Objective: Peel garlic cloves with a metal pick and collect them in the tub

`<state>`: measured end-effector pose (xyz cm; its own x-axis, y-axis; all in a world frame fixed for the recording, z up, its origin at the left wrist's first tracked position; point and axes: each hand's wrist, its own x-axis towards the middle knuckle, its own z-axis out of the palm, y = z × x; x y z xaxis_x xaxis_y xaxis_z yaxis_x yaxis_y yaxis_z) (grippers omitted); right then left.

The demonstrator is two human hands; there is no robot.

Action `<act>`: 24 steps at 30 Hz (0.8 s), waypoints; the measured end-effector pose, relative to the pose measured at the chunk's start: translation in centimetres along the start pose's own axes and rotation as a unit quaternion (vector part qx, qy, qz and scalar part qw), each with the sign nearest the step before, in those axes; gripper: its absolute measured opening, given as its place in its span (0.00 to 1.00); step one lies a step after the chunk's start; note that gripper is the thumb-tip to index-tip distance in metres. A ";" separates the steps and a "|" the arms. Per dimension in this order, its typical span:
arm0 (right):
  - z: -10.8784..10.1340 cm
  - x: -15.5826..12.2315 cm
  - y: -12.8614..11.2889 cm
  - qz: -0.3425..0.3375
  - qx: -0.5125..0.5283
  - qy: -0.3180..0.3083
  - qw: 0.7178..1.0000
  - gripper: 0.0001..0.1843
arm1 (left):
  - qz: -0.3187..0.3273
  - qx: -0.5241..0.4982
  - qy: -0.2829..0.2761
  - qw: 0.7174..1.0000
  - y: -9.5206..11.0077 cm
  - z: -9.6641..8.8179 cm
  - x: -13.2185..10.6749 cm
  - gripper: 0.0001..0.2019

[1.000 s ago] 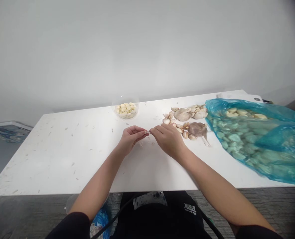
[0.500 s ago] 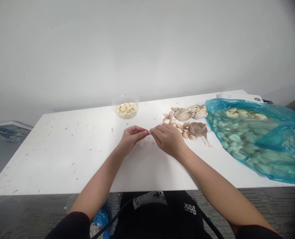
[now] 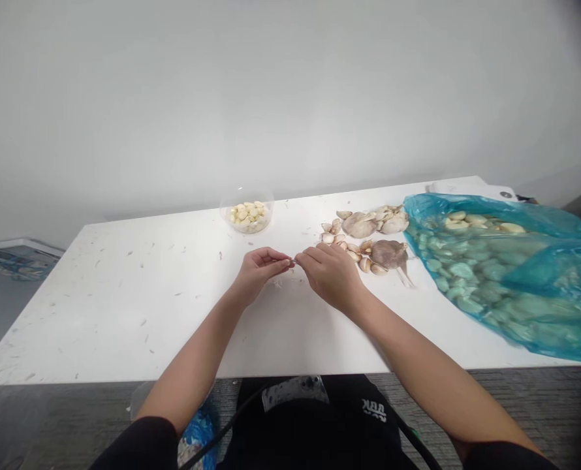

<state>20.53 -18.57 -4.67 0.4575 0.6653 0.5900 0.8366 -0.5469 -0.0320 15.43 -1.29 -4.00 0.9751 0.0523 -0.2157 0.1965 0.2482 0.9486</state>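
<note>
Frame center, over the desk (image 3: 173, 326): fingers of left hand (image 3: 257, 274) and right hand (image 3: 332, 275) both pinch a thin item (image 3: 293, 261), mostly hidden; I can't tell what. Unpeeled cloves (image 3: 365, 264) right of center, blue bag (image 3: 520, 307) far right.

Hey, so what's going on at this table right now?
A person's left hand and right hand are close together over a white table, fingertips pinching a small shiny thing, mostly hidden. Beyond them, peeled garlic cloves sit in a clear bowl. To the right lie unpeeled cloves, garlic bulbs and a blue plastic bag holding pale cloves.
</note>
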 end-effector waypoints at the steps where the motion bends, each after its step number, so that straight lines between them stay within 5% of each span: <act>1: -0.1 0.0 0.0 0.000 -0.001 -0.002 1.000 0.09 | 0.001 0.003 -0.003 1.000 0.0 0.0 0.0 0.12; 24: -0.1 0.0 0.3 0.007 0.013 -0.032 0.999 0.09 | 0.036 0.042 -0.015 0.998 -0.2 -0.1 0.0 0.12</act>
<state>20.77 -18.78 -4.57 0.4862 0.6893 0.5371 0.8377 -0.5426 -0.0618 15.38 -1.26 -4.21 0.9894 0.0386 -0.1398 0.1317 0.1637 0.9777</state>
